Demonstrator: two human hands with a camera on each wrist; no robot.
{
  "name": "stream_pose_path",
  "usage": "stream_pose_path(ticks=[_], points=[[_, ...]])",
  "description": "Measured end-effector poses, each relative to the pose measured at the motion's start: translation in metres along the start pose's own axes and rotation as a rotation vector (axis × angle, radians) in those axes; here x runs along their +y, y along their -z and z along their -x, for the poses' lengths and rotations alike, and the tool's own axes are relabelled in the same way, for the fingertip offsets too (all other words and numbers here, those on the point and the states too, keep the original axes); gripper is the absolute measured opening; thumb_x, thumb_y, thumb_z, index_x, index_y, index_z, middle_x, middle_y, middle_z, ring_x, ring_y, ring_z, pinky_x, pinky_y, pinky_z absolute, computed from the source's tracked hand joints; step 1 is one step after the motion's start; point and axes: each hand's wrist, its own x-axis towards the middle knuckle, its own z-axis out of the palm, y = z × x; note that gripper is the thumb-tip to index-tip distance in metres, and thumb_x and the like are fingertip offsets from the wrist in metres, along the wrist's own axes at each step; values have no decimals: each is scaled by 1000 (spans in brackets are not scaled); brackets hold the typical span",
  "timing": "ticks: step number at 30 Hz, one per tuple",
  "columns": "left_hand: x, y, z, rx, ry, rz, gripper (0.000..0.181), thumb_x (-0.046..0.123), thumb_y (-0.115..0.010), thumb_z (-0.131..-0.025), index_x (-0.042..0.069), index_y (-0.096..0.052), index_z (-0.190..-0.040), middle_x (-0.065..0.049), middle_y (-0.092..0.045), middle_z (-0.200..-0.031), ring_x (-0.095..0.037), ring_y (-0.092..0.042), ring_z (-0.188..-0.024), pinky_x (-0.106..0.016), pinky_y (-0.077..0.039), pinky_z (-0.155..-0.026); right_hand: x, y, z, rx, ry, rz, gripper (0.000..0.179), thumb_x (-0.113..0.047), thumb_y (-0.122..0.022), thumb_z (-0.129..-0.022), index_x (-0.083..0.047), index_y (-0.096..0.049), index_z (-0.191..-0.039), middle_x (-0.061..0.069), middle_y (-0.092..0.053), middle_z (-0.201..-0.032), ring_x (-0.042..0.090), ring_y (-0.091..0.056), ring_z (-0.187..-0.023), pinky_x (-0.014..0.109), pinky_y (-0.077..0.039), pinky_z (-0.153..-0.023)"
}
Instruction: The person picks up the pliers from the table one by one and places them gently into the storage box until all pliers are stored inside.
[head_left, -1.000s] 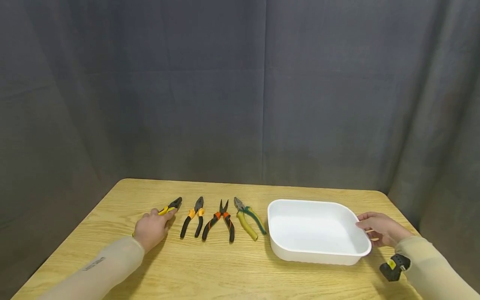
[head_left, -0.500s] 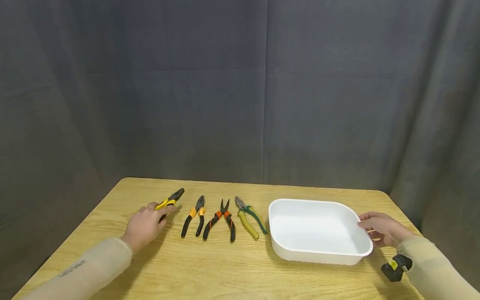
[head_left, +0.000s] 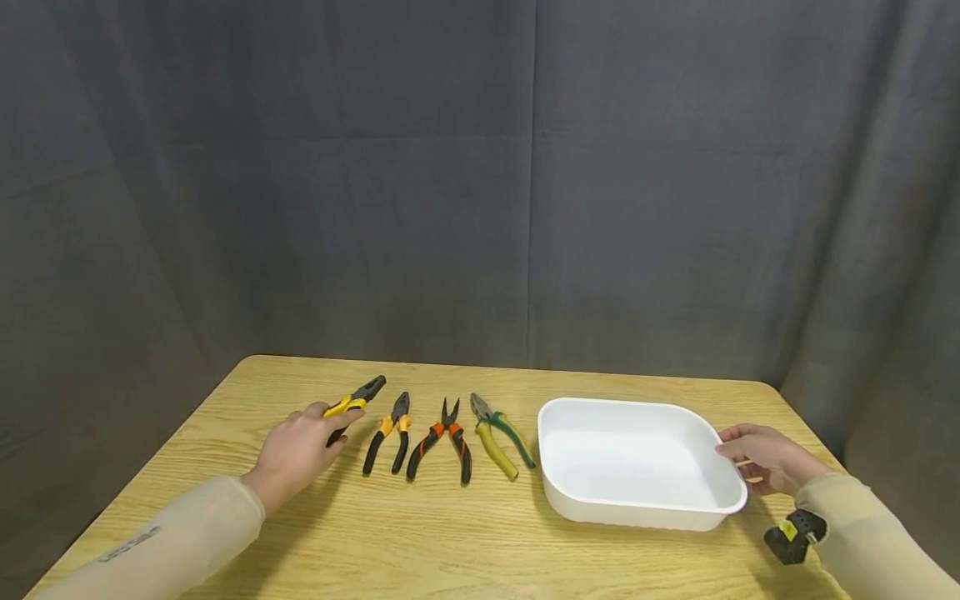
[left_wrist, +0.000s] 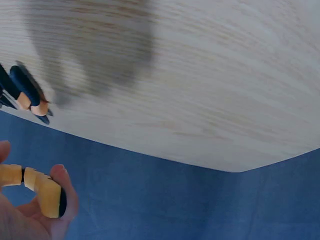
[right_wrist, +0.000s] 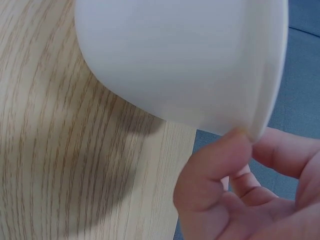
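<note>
My left hand [head_left: 296, 450] grips yellow-and-black pliers [head_left: 352, 404] by the handles, at the left of the table, their dark nose pointing away and right. In the left wrist view the yellow handle [left_wrist: 48, 195] lies between thumb and fingers, raised over the table. At the right, the fingers of my right hand [head_left: 768, 458] pinch the rim of a white plastic tray [head_left: 622, 514] that has nothing in it. The right wrist view shows thumb and finger on either side of that rim [right_wrist: 272, 90].
Right of the held pliers lie black-and-orange-yellow pliers [head_left: 386, 425], long-nose pliers [head_left: 460, 450] with black-and-orange handles, and yellow-and-green pliers [head_left: 495, 450] close to the tray. The wooden table [head_left: 420, 542] ends at a grey curtain [head_left: 420, 208].
My left hand has lifted the yellow-and-black pliers off the table and carried them a little to the right. The right hand and the tray have stayed in place.
</note>
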Motion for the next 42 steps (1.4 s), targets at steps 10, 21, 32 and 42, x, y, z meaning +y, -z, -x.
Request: stream_pose_path(ticks=[10, 21, 32, 42], points=[[12, 9, 0, 32, -49, 2, 38, 13, -74, -84, 20, -70, -121, -22, -63, -106, -34, -65, -73, -34, -44, -45, 0, 0, 0, -6, -13, -6, 33, -9, -55, -97, 11, -43, -120, 12, -56, -96, 24, -53, -80, 36, -47, -70], [28, 20, -3, 3, -94, -18, 38, 16, -74, -85, 22, -69, -122, -21, -63, -109, -34, -65, -80, -38, -49, -51, 0, 0, -1, -9, -6, -1, 35, -9, -55, -96, 12, -43, -121, 12, -56, -97, 25, -52, -80, 36, -48, -70], [37, 24, -4, 38, -156, -25, 41, 12, -73, -83, 23, -69, -122, -22, -63, -112, -35, -65, -82, -30, -41, -44, -1, 0, 1, -11, -7, -2, 36, -9, -55, -97, 12, -42, -122, 13, -56, -98, 25, -53, -81, 36, -48, -70], [45, 27, -9, 62, -210, -27, 39, 13, -72, -84, 25, -70, -122, -22, -63, -111, -33, -64, -80, -32, -44, -47, -2, 0, 1, -9, -9, 4, 36, -9, -54, -97, 12, -41, -123, 13, -56, -98, 25, -53, -82, 36, -48, -70]])
